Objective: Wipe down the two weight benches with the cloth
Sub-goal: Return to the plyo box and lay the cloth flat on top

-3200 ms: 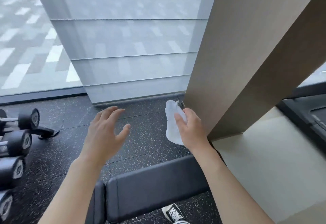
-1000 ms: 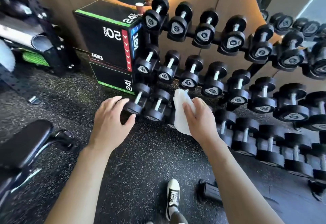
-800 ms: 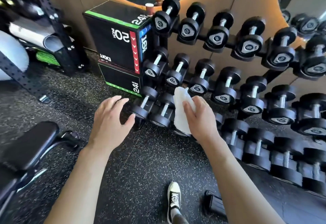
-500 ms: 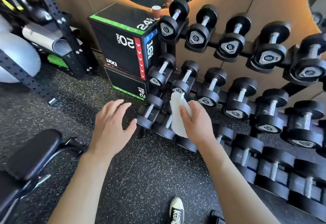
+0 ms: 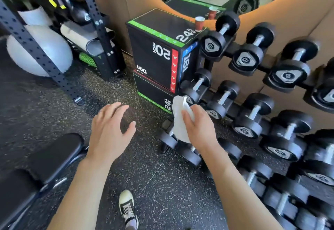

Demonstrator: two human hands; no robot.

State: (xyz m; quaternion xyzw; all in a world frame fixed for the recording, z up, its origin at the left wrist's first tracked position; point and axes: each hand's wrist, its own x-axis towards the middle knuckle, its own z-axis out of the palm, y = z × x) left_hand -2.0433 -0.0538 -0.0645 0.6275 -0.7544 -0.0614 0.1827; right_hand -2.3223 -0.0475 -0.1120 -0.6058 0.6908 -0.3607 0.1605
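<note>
A soft white cloth (image 5: 180, 121) hung crumpled beside matt black rubber-headed dumbbells (image 5: 249, 114) with bright metal handles; the bench (image 5: 52, 155) wore smooth black padding (faintly sheened), and the floor (image 5: 162, 184) was rough, speckled rubber.

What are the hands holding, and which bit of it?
The right hand grips the white cloth around its middle, with both ends sticking out. The left hand is spread open and holds nothing.
</note>
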